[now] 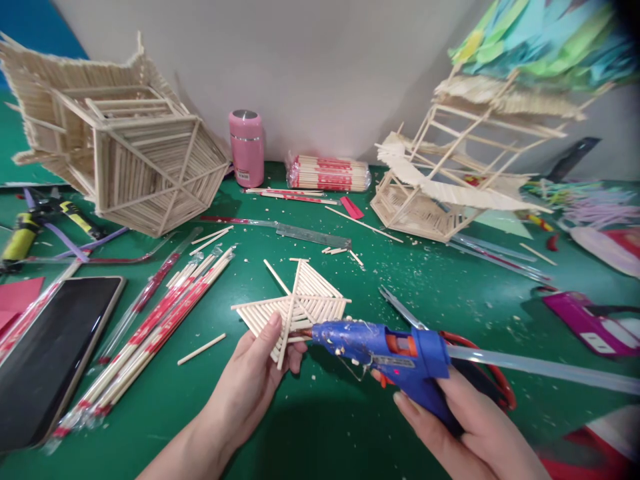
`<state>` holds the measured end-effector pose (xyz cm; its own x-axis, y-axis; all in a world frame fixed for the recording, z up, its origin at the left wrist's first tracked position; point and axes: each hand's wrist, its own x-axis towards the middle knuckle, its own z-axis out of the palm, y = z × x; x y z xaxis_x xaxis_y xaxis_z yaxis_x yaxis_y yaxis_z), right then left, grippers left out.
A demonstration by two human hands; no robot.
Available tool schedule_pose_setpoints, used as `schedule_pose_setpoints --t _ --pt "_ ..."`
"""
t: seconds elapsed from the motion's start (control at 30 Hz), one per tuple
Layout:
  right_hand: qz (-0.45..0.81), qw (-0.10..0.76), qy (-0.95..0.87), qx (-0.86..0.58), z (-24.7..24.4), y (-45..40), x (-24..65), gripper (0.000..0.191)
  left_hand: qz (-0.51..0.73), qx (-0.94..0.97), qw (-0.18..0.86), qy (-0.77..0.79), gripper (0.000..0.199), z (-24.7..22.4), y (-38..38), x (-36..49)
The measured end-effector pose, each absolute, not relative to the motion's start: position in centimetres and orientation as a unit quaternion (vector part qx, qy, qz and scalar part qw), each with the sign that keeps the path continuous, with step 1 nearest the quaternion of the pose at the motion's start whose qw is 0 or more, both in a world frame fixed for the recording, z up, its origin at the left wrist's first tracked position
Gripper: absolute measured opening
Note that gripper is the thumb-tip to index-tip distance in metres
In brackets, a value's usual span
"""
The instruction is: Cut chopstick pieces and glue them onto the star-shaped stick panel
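Observation:
A partly filled panel of thin wooden sticks (314,299) is held at its near edge by my left hand (257,363), thumb on top and fingers beneath. My right hand (465,417) is wrapped round the handle of a blue glue gun (370,343). The gun points left, its nozzle at the panel's near sticks beside my left fingers. Out of the gun's back runs a long clear glue stick (540,370). Scissors (400,308) with red handles lie partly hidden behind the gun. A single loose stick (201,349) rests left of my left hand.
At the back stand a large stick model (160,173), a pink bottle (247,150), wrapped sticks (330,173) and a second stick model (450,180). On the left lie a phone (55,353), pliers (20,240) and packaged chopsticks (160,327). A magenta object (585,323) is at right.

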<state>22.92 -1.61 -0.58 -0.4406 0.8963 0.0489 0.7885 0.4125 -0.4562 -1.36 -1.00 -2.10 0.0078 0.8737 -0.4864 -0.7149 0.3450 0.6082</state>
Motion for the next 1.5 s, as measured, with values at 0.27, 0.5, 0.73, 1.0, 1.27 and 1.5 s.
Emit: schedule_pose_setpoints --t 0.27,0.5,0.73,1.0,1.27,1.5 --pt "0.165 0.118 -0.826 -0.526 -0.14 -1.87 23.27 0.046 0.568 0.092 0.702 0.42 0.024 -2.36 -1.1 -1.35" --pt "0.141 0.123 -0.837 -0.515 -0.06 -1.5 23.14 0.048 0.569 0.093 0.701 0.42 0.023 -2.3 -1.14 -1.44" --pt "0.15 0.137 -0.822 -0.532 0.12 -1.74 23.15 0.047 0.568 0.094 0.7 0.424 0.023 -2.34 -1.07 -1.36" --pt "0.179 0.145 -0.824 -0.518 -0.19 -2.07 23.33 0.045 0.562 0.103 0.7 0.427 0.027 -2.27 -1.3 -1.41" --pt "0.16 0.127 -0.82 -0.534 -0.2 -2.03 23.66 0.048 0.57 0.094 0.697 0.425 0.024 -2.39 -1.08 -1.34" --pt "0.188 0.121 -0.802 -0.553 -0.08 -1.89 23.83 0.047 0.571 0.087 0.697 0.424 0.021 -2.27 -1.25 -1.34"
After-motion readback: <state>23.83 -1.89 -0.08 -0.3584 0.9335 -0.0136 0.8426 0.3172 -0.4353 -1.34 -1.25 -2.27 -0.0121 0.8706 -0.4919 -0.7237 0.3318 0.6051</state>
